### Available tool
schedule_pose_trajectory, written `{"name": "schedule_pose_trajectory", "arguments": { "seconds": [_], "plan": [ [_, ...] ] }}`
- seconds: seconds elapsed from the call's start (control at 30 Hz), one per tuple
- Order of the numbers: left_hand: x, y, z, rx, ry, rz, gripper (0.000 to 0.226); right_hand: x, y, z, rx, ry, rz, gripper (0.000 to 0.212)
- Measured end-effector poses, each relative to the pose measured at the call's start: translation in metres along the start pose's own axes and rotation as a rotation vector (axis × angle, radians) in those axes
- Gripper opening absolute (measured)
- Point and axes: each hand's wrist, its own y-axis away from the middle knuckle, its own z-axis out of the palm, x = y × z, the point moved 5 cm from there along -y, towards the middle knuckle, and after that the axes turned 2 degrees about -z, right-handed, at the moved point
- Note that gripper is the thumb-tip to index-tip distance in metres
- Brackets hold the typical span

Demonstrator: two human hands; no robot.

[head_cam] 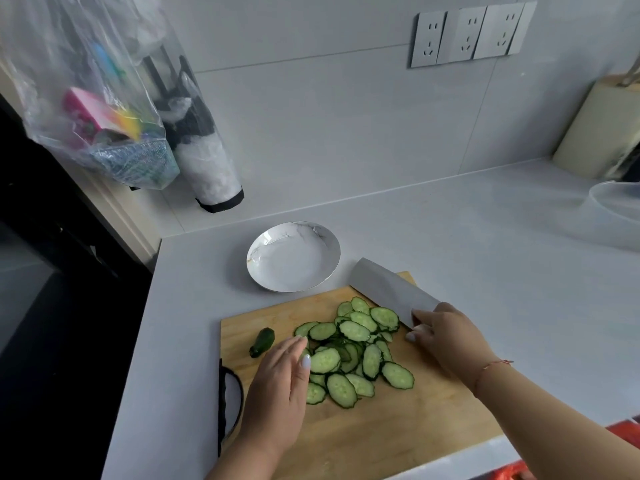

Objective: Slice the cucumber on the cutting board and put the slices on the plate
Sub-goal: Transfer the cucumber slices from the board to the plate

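Several thin cucumber slices (356,351) lie in a loose pile in the middle of the wooden cutting board (381,431). A dark green cucumber end (262,342) rests near the board's left edge. My left hand (280,386) lies flat and open against the left side of the pile, fingers together. My right hand (446,337) grips a broad cleaver (388,291), whose blade stands tilted at the right side of the pile. A white shallow plate (322,271) sits empty on the counter just behind the board.
Plastic bags (100,109) hang at the left wall above the counter's left edge. A clear bowl (616,216) and a knife block (599,129) stand at the far right. Wall sockets (467,36) are behind. Something red (623,431) shows at the lower right.
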Motion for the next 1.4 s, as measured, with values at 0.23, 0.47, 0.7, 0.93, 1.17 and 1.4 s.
{"name": "schedule_pose_trajectory", "arguments": {
  "seconds": [0.23,0.47,0.7,0.93,1.17,1.4],
  "plan": [
    [0.006,-0.02,-0.004,-0.016,-0.023,-0.028,0.05,-0.022,-0.005,-0.018,0.108,0.0,0.005,0.044],
    [0.011,-0.067,0.006,-0.224,-0.204,-0.247,0.061,-0.069,-0.028,0.006,-0.076,0.043,0.027,0.064],
    [0.005,-0.087,0.019,-0.419,-0.371,-0.346,0.077,-0.083,-0.031,0.007,-0.111,0.049,0.043,0.062],
    [0.006,-0.095,0.018,-0.457,-0.293,-0.332,0.061,-0.103,-0.026,0.008,-0.112,0.072,-0.053,0.048],
    [-0.005,-0.098,0.019,-0.417,-0.037,-0.341,0.04,-0.103,-0.036,0.013,-0.249,0.091,-0.101,0.044],
    [-0.014,-0.11,0.004,-0.217,0.236,-0.4,0.027,-0.1,-0.05,0.006,-0.372,0.019,-0.166,0.027]
  ]
}}
